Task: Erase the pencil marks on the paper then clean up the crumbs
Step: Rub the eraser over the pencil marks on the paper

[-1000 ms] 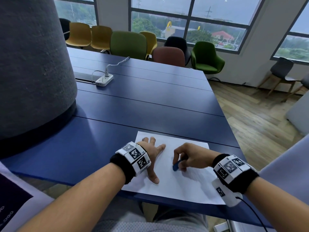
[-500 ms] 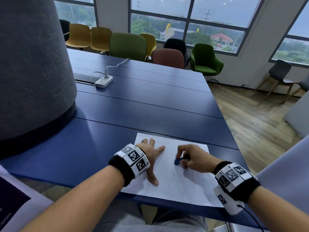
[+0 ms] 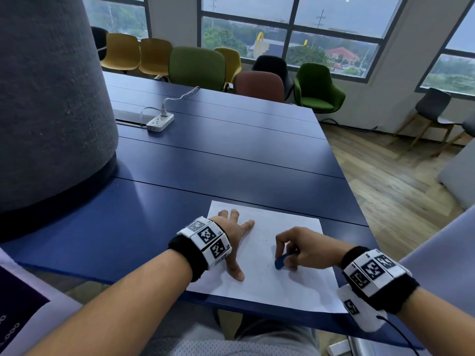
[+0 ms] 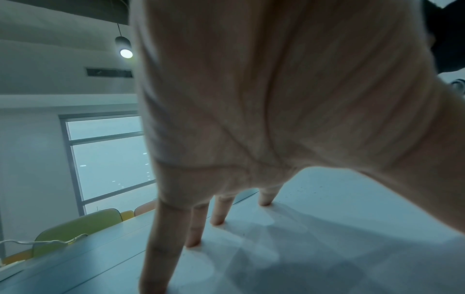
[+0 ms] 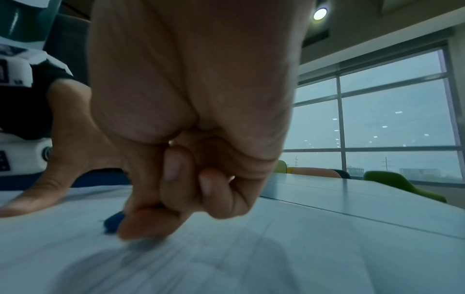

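Note:
A white sheet of paper (image 3: 288, 286) lies at the near edge of the blue table (image 3: 205, 160). My left hand (image 3: 235, 235) presses flat on the sheet's left part, fingers spread and straight (image 4: 198, 226). My right hand (image 3: 290, 249) pinches a small blue eraser (image 3: 279, 263) and holds its tip against the paper near the middle. In the right wrist view the eraser (image 5: 113, 220) peeks out left of my curled fingers (image 5: 181, 189). Tiny dark crumbs (image 3: 264, 242) speckle the paper between the hands. No pencil marks are plain to see.
A large grey felt column (image 3: 48, 104) stands on the table at the left. A white power strip (image 3: 160, 122) with a cable lies further back. Coloured chairs (image 3: 198, 65) line the far side. The table's right edge drops to a wooden floor (image 3: 390, 191).
My right hand and the eraser slid away from me across the paper, then back toward me. The left hand stayed pressed on the sheet. More crumbs show on the paper.

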